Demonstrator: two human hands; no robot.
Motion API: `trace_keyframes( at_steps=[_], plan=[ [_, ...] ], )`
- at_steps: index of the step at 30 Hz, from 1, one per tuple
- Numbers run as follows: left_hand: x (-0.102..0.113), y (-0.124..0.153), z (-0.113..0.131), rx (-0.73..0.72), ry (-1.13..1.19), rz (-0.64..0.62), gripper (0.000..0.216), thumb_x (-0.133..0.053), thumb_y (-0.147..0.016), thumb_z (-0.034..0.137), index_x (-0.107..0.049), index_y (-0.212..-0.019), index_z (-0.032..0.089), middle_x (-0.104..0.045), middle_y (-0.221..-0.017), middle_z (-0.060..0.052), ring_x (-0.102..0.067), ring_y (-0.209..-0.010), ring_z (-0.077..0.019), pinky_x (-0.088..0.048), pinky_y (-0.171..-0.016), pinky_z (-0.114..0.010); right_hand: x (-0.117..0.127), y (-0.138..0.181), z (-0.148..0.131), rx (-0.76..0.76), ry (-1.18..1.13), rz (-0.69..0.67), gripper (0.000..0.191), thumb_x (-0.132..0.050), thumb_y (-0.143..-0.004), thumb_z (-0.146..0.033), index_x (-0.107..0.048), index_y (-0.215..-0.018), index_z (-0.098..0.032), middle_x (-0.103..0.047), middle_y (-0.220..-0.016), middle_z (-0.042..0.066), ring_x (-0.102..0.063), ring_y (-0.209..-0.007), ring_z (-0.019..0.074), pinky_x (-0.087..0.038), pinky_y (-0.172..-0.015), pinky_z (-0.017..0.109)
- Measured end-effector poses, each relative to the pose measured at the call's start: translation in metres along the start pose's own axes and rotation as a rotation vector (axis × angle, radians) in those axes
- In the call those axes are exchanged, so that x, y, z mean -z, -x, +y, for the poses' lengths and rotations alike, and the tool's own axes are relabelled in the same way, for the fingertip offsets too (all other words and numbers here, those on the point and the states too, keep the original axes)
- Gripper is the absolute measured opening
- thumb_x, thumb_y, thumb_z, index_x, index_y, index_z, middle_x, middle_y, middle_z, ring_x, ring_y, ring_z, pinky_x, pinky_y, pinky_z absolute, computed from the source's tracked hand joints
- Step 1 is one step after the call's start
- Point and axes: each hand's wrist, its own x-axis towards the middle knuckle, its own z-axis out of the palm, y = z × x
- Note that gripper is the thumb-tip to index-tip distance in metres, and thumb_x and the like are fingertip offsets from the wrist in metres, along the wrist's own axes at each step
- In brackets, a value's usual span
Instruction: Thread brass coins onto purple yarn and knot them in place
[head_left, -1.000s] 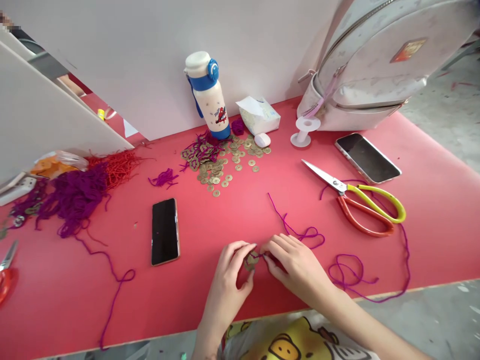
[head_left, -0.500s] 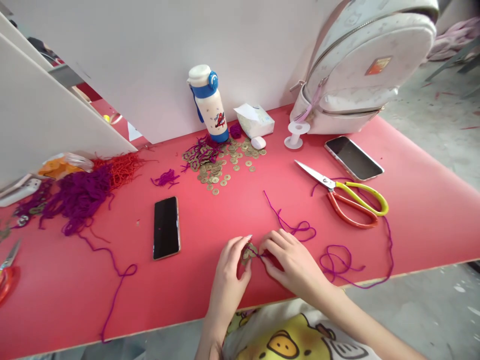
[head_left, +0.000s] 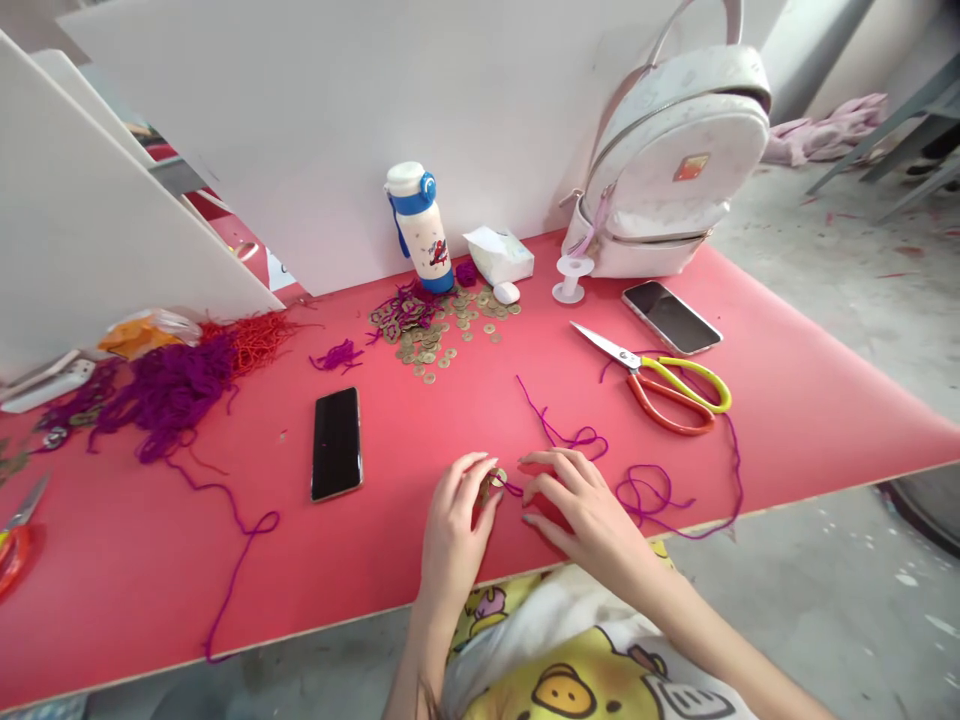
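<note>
My left hand curls its fingers and thumb around a small bunch of brass coins with holes, tied with purple cord. The fingers partly hide the bunch. A short piece of purple cord sticks out of it to the right. Close by, my right hand has its thumb and fingers apart, near the end of that cord. Loose purple cord lies just beyond the right hand, and a longer looped cord is to its right.
Behind are loose coins, a bottle, a tissue pack, a white spool and a backpack. Scissors and a phone lie right; another phone and purple yarn lie left.
My right thumb and fingers have parted and no longer pinch the cord at the coins. My left hand still has the coins. The whole view has shifted slightly.
</note>
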Motion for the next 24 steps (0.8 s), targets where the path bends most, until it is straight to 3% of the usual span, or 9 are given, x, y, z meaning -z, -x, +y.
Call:
trace_keyframes(
  at_steps=[5, 14, 18, 24],
  plan=[
    [0.002, 0.003, 0.006, -0.083, -0.035, 0.025, 0.019, -0.052, -0.092, 0.016, -0.064, -0.105, 0.023, -0.061, -0.105, -0.007, -0.061, -0.098, -0.0188, -0.053, -0.087, -0.035, 0.000, 0.002, 0.000, 0.020, 0.071, 0.021, 0.021, -0.061, -0.086, -0.020, -0.061, -0.107, -0.022, -0.056, -0.124, 0.011, -0.047, -0.117, 0.0292, -0.048, -0.094, 0.050],
    [-0.003, -0.008, 0.010, -0.119, -0.167, -0.047, 0.013, -0.056, -0.088, 0.011, -0.066, -0.091, 0.020, -0.062, -0.095, -0.006, -0.058, -0.087, -0.0191, -0.050, -0.079, -0.035, 0.003, 0.002, 0.002, 0.049, 0.163, 0.017, 0.011, -0.063, -0.086, -0.027, -0.062, -0.094, -0.021, -0.056, -0.125, 0.011, -0.047, -0.119, 0.0289, -0.047, -0.095, 0.049],
    [-0.004, -0.006, 0.008, -0.106, -0.152, -0.056, 0.013, -0.057, -0.087, 0.010, -0.064, -0.092, 0.020, -0.062, -0.095, -0.005, -0.057, -0.089, -0.0188, -0.048, -0.081, -0.033, 0.017, 0.003, 0.018, 0.095, 0.242, -0.006, 0.016, -0.060, -0.089, -0.037, -0.063, -0.088, -0.021, -0.055, -0.128, 0.010, -0.044, -0.122, 0.0310, -0.046, -0.095, 0.051],
    [-0.006, -0.005, 0.006, -0.113, -0.125, -0.037, 0.012, -0.057, -0.088, 0.011, -0.063, -0.092, 0.020, -0.062, -0.096, -0.005, -0.057, -0.089, -0.0183, -0.048, -0.082, -0.033, 0.053, 0.010, 0.054, 0.157, 0.283, -0.033, 0.023, -0.060, -0.088, -0.038, -0.065, -0.077, -0.019, -0.055, -0.128, 0.010, -0.041, -0.126, 0.0328, -0.044, -0.097, 0.053]
  ],
)
